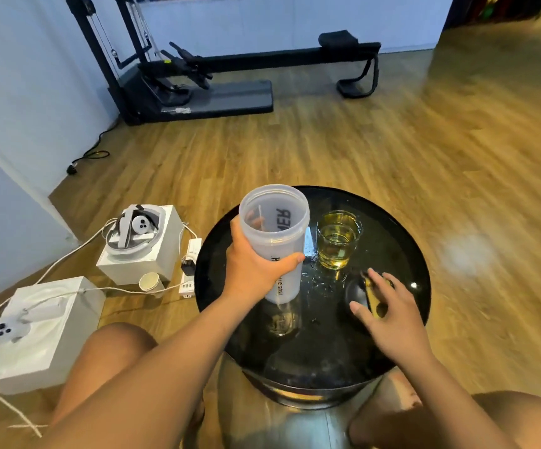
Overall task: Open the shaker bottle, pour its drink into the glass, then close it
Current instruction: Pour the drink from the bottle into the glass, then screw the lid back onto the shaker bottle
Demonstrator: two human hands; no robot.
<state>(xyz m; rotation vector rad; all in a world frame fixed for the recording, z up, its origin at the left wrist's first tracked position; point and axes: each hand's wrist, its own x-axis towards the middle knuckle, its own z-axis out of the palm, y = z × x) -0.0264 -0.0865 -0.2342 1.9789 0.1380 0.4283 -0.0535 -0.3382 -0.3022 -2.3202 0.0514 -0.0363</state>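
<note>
On the round glossy black table, the left hand wraps the frosted plastic shaker, lidless, just left of the ribbed glass of yellow drink, while the right hand, fingers spread, rests on the dark lid near it.

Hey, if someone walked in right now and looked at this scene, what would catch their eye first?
Probably the open shaker bottle, looking empty, held upright in the left hand over the round black table. Just right of it stands the glass with yellow drink in it. Nearer, the right hand rests on the dark lid.
</note>
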